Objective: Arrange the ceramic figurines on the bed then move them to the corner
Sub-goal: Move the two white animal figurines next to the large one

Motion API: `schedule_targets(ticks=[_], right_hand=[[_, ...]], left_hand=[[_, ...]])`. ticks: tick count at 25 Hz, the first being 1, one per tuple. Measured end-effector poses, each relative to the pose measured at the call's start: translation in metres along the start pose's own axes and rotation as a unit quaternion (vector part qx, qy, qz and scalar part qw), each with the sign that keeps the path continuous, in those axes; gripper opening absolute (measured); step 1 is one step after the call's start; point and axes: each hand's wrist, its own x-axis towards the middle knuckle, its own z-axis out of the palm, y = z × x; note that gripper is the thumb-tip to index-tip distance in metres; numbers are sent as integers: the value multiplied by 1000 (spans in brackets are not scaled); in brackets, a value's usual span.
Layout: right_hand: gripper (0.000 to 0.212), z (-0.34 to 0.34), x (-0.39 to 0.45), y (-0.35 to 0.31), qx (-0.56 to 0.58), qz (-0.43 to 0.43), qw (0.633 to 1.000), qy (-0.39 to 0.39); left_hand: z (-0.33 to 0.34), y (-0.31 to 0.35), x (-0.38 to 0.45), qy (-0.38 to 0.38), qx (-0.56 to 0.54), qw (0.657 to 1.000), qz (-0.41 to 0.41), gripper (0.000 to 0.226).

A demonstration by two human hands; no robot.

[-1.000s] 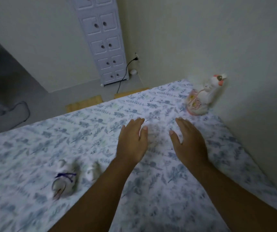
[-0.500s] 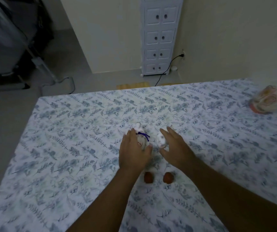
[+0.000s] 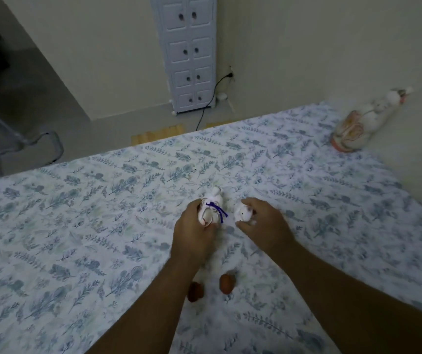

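Bed (image 3: 90, 238): floral sheet, soft and yielding; far right corner meets the wall.
Drawer tower (image 3: 188, 54): white, on the floor beyond the bed, cable just beside it.
Large figurine (image 3: 358, 129): already at the far right corner, tilted against the wall; could tip or slide if the mattress is jolted.
Left hand (image 3: 194, 233): wrapped around the ribboned figurine (image 3: 212, 209), mid-bed, purple tie at its neck.
Right hand (image 3: 261, 223): fingers curled about the small white figurine (image 3: 243, 213), just beside the other.
Brown pieces (image 3: 211, 287): two, small and rounded, near the wrists; kind unclear.
Risk: ceramic knocking ceramic if the two held pieces swing together; toppling on the soft sheet when set down; forearms brushing the brown pair.
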Motion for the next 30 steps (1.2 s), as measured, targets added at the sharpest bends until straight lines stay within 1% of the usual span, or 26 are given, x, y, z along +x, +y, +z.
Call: schedule_targets(ticks=[1, 3, 5, 6, 9, 11, 15, 17, 20, 23, 25, 30], right_hand=[[56, -18, 3, 15, -3, 17, 999, 32], [55, -59, 12, 51, 2, 54, 995, 87], [53, -100, 22, 91, 2, 81, 987, 140], [53, -120, 27, 112, -4, 89, 982, 166], [50, -169, 42, 170, -17, 103, 971, 215], [48, -194, 54, 206, -11, 108, 963, 245], [42, -215, 71, 251, -6, 91, 955, 281], [39, -216, 75, 264, 10, 66, 956, 286], [37, -210, 78, 275, -3, 30, 952, 303], [43, -204, 79, 277, 0, 48, 945, 323], [44, -202, 76, 277, 6, 57, 944, 326], [40, -199, 62, 269, 5, 56, 942, 331]], left_hand=[[17, 16, 9, -21, -1, 999, 30, 47], [58, 49, 31, -65, 8, 993, 98, 32], [106, 86, 54, -115, 23, 984, 137, 17], [131, 103, 65, -137, 28, 979, 151, 15], [205, 148, 92, -181, 46, 969, 164, 22], [255, 175, 111, -200, 47, 959, 193, 27], [318, 212, 140, -219, 31, 947, 232, 36], [334, 218, 147, -223, 27, 948, 224, 39], [346, 217, 151, -225, 26, 949, 219, 41], [346, 210, 148, -208, 10, 957, 202, 45], [345, 208, 146, -194, -3, 960, 201, 41], [336, 207, 141, -207, -14, 959, 194, 38]])
